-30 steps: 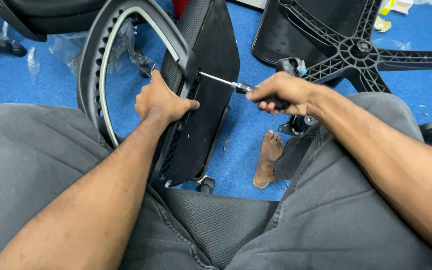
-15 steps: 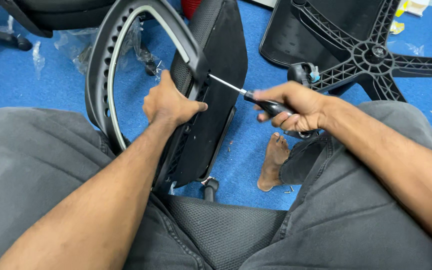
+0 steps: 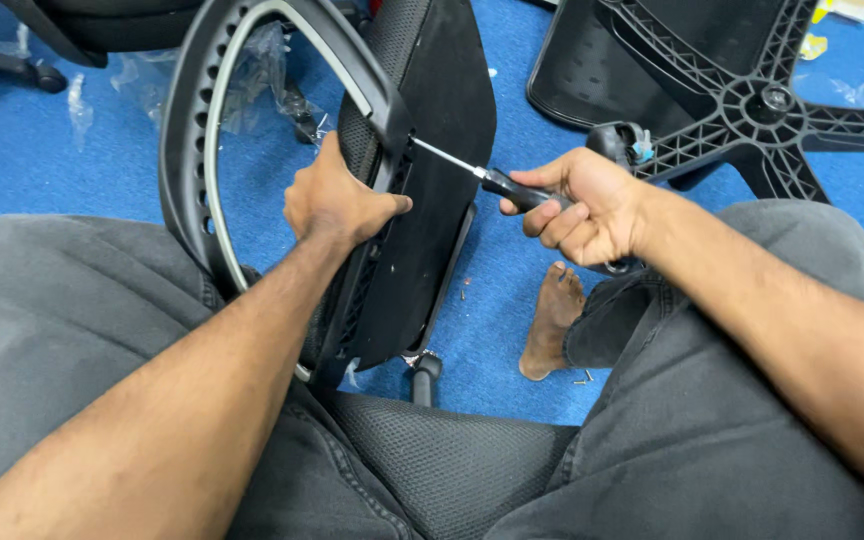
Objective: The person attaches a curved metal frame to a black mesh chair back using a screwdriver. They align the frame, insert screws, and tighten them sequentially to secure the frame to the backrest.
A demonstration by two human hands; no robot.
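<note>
Your right hand (image 3: 592, 205) clenched round screwdriver (image 3: 497, 183) handle. Long axis runs from grip toward 10 o'clock; tip meets chair back (image 3: 442, 130) at armrest (image 3: 252, 120) joint. Your left hand (image 3: 337, 200) nearer joint, grip clamped on frame edge just at 8 o'clock of tip. Loose screws (image 3: 582, 377) on blue floor (image 3: 102, 150) beside foot (image 3: 552, 320).

1. 1 view only: the head camera, worn on the person and looking steeply down over both forearms and the grey-trousered lap.
2. It faces forward and down to the blue floor (image 3: 82, 150), which fills the top of the frame.
3. It sits close — the left hand (image 3: 337, 200) and right hand (image 3: 582, 205) land mid-frame.
4. Farther off, the star-shaped chair base (image 3: 752, 95) shows at upper right — no other view overlaps it.
</note>
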